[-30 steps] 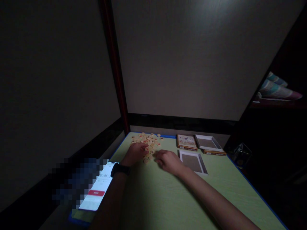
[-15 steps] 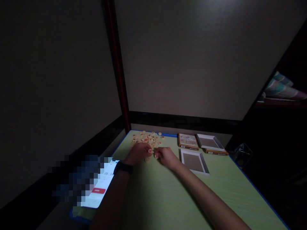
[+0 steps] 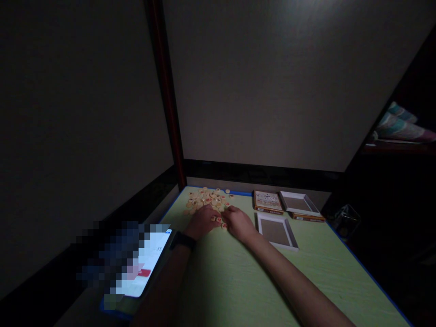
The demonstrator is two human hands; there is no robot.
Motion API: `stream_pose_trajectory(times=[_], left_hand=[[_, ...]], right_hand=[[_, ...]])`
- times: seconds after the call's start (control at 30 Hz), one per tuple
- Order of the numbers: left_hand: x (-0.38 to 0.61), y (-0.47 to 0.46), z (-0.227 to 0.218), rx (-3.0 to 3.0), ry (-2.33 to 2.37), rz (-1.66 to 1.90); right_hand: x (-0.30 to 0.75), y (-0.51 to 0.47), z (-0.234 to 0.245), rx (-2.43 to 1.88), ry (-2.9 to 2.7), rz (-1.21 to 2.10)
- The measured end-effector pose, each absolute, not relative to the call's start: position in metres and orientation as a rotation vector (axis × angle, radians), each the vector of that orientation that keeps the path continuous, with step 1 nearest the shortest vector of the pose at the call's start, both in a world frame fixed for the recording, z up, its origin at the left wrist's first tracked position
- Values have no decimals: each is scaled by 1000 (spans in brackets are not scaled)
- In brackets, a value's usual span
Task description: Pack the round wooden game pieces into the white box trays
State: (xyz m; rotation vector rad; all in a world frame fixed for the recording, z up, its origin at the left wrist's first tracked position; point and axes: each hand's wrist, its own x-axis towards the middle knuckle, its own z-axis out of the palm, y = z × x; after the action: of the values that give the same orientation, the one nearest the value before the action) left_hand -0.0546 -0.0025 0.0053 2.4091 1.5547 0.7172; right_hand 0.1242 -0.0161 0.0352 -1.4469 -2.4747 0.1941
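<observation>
Round wooden Chinese chess pieces with red or dark characters lie in a loose heap at the far left corner of the green table. In front of the heap my two hands nearly meet. My left hand, with a dark band on its wrist, is closed on a red-marked Chinese chess piece; a second one shows beside its fingers. My right hand is curled with its fingers pinched at another red-marked piece. The fingertips of both hands are partly hidden.
A lit phone lies at the table's left edge. On the right are a printed box, an open white-rimmed tray, and another tray on a box. Walls stand behind and to the left.
My left hand has moved right and slightly nearer, bringing its piece close to the one at my right hand. The right hand has shifted slightly right. The phone's displayed digits have changed.
</observation>
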Motion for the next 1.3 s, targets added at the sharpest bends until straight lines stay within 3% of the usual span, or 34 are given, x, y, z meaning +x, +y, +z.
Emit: stream_pose_trajectory(times=[0.2, 0.37, 0.57, 0.93, 1.3], left_hand=[[-53, -11, 24, 2403, 1616, 632], [-55, -25, 52, 2297, 1961, 437], [-56, -31, 51, 2334, 1801, 291], [-57, -30, 46, 2365, 1608, 419], [-71, -27, 62, 1926, 1226, 689]], right_hand=[[121, -12, 32, -1417, -2490, 200], [127, -3, 33, -1405, -2455, 279], [135, 8, 33, -1383, -2420, 349], [132, 9, 25, -1401, -2400, 316], [137, 15, 24, -1385, -2355, 387]])
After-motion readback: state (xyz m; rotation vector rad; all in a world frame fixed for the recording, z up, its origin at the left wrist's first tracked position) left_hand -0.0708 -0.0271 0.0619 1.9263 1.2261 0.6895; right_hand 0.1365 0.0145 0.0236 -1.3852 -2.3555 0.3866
